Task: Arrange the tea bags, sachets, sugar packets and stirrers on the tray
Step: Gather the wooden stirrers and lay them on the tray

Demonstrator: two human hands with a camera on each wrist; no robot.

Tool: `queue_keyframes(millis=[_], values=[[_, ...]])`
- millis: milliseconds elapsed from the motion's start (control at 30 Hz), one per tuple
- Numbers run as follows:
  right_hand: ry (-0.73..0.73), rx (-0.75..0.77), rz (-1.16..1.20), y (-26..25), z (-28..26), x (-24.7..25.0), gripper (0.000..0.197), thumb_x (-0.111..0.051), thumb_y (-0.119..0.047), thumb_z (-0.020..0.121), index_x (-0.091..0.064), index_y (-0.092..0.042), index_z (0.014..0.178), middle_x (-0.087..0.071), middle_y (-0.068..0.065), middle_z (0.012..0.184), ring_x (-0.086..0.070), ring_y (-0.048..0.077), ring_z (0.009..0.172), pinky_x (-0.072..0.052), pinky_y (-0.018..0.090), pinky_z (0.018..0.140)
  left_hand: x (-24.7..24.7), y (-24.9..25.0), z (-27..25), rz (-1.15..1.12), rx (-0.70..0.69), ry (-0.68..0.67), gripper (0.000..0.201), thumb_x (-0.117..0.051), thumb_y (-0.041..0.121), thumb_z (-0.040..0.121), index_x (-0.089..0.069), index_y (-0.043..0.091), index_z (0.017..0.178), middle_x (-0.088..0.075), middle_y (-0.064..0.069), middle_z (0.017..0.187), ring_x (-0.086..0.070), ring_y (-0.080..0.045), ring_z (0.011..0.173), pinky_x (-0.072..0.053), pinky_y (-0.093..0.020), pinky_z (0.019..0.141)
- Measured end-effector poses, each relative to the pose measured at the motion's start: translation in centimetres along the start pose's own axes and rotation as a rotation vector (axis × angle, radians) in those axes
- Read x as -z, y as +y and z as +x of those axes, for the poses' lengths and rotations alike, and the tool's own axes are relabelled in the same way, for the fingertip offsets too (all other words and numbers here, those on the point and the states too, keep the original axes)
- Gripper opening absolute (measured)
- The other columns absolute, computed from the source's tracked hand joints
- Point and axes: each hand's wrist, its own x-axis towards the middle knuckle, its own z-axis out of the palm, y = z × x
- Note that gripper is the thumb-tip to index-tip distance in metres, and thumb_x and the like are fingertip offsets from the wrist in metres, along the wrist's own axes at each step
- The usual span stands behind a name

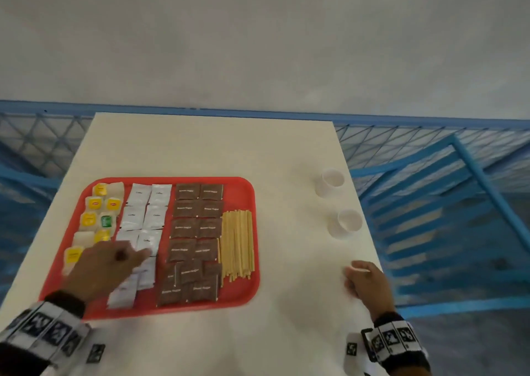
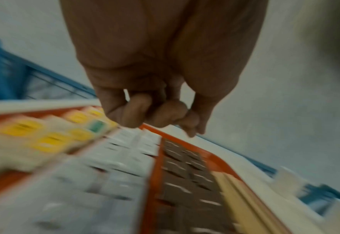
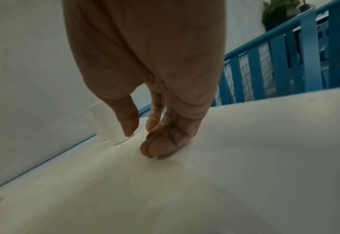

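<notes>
**Hands over a red tray on a white table**

A white table (image 1: 200, 151) stands against a pale grey wall, with blue railing and mesh (image 1: 430, 146) behind it and to the right.

The left hand (image 1: 106, 266) hovers over the near left part of a red tray (image 1: 243, 192), fingers loosely curled and holding nothing in the blurred wrist view. Just left of and beyond it lie tea bags (image 1: 94, 203) with yellow tags and one green tag; the brand is too blurred to read. Under and just beyond its fingertips are white sachets (image 1: 137, 197) marked "Coffee". To its right sit brown sugar packets (image 1: 198, 226) printed "Brown Sugar", then wooden stirrers (image 1: 237, 243).

The right hand (image 1: 367, 283) rests curled fingers on the bare table, empty. Beyond it stand two white paper cups (image 1: 331, 182).
</notes>
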Motion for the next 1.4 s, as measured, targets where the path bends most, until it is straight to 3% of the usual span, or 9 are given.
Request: queue_keyframes(millis=[133, 267, 367, 533, 633, 833, 1067, 1233, 1400], values=[[-0.025, 0.093, -0.026, -2.0, 3.9, 2.6, 0.071, -0.084, -0.024, 0.074, -0.043, -0.019, 0.132, -0.054, 0.004, 0.117, -0.061, 0.026, 0.100, -0.054, 0.039, 0.081, -5.8, 10.4, 3.6, -0.047, -0.151, -0.142, 0.048, -0.059, 0.048, 0.089, -0.058, 0.009, 0.062, -0.060, 0.001, 0.057, -0.056, -0.018, 0.056, -0.038, -0.026, 0.054], [-0.169, 0.270, -0.060, -4.7, 6.7, 1.0, 0.107, -0.091, -0.027, 0.062, -0.026, -0.024, 0.147, -0.041, -0.004, 0.136, -0.052, 0.020, 0.116, -0.049, 0.038, 0.096, -11.2, 18.9, 7.4, -0.150, -0.288, -0.184, 0.026, -0.072, 0.041, 0.083, -0.063, 0.017, 0.081, -0.061, 0.004, 0.070, -0.056, -0.016, 0.066, -0.041, -0.027, 0.058], [-0.179, 0.377, -0.087, -4.9, 8.2, -0.3, 0.095, -0.090, -0.040, 0.055, -0.042, -0.030, 0.136, -0.053, -0.004, 0.132, -0.054, 0.015, 0.117, -0.046, 0.040, 0.104, -15.5, 23.9, 9.7, -0.308, -0.321, -0.188, 0.041, -0.080, 0.041, 0.075, -0.060, 0.019, 0.103, -0.066, 0.001, 0.091, -0.062, -0.018, 0.081, -0.047, -0.028, 0.072], [-0.219, 0.427, -0.050, -4.0, 6.9, -0.7, 0.072, -0.085, -0.046, 0.053, -0.054, -0.035, 0.118, -0.067, -0.010, 0.108, -0.064, 0.015, 0.101, -0.055, 0.045, 0.090, -21.3, 30.3, 12.6, -0.430, -0.331, -0.106, 0.098, -0.091, 0.036, 0.059, -0.036, 0.021, 0.139, -0.049, -0.004, 0.137, -0.049, -0.021, 0.124, -0.040, -0.041, 0.106], [-0.257, 0.455, -0.012, -2.3, 4.5, 0.6, 0.064, -0.089, -0.033, 0.059, -0.056, -0.036, 0.114, -0.067, -0.012, 0.104, -0.065, 0.012, 0.098, -0.057, 0.039, 0.086, -23.0, 32.7, 13.9, -0.413, -0.358, -0.108, 0.111, -0.091, 0.039, 0.054, -0.028, 0.027, 0.144, -0.045, -0.003, 0.145, -0.044, -0.020, 0.132, -0.036, -0.045, 0.110], [-0.297, 0.498, -0.003, 0.6, 0.4, 2.5, 0.067, -0.091, -0.010, 0.061, -0.057, -0.031, 0.114, -0.065, -0.017, 0.107, -0.063, 0.005, 0.099, -0.054, 0.016, 0.075, -21.2, 32.3, 13.1, -0.287, -0.369, -0.119, 0.068, -0.081, 0.035, 0.070, -0.046, 0.018, 0.125, -0.064, -0.006, 0.115, -0.061, -0.028, 0.102, -0.052, -0.038, 0.087], [-0.388, 0.559, -0.008, 0.8, -2.8, 0.6, 0.067, -0.089, -0.027, 0.059, -0.053, -0.049, 0.110, -0.063, -0.021, 0.112, -0.062, 0.005, 0.103, -0.053, 0.013, 0.079, -16.2, 23.7, 11.0, -0.157, -0.290, 0.123, 0.069, -0.078, 0.051, 0.064, -0.048, 0.023, 0.118, -0.067, -0.004, 0.104, -0.064, -0.030, 0.094, -0.053, -0.045, 0.086], [-0.422, 0.546, 0.008, 1.0, -3.8, 0.1, 0.061, -0.087, -0.026, 0.058, -0.058, -0.039, 0.110, -0.065, -0.014, 0.110, -0.063, 0.011, 0.100, -0.052, 0.014, 0.077, -16.3, 20.2, 10.5, -0.109, -0.196, 0.166, 0.067, -0.076, 0.056, 0.058, -0.052, 0.028, 0.114, -0.066, -0.001, 0.107, -0.059, -0.028, 0.106, -0.041, -0.050, 0.098], [-0.398, 0.524, -0.003, 1.2, -4.2, 0.3, 0.064, -0.088, -0.029, 0.059, -0.057, -0.035, 0.114, -0.063, -0.021, 0.110, -0.062, 0.006, 0.101, -0.052, 0.015, 0.079, -16.8, 19.7, 9.8, -0.113, -0.155, 0.143, 0.067, -0.079, 0.053, 0.062, -0.051, 0.030, 0.118, -0.063, 0.000, 0.118, -0.052, -0.027, 0.121, -0.027, -0.049, 0.103]])
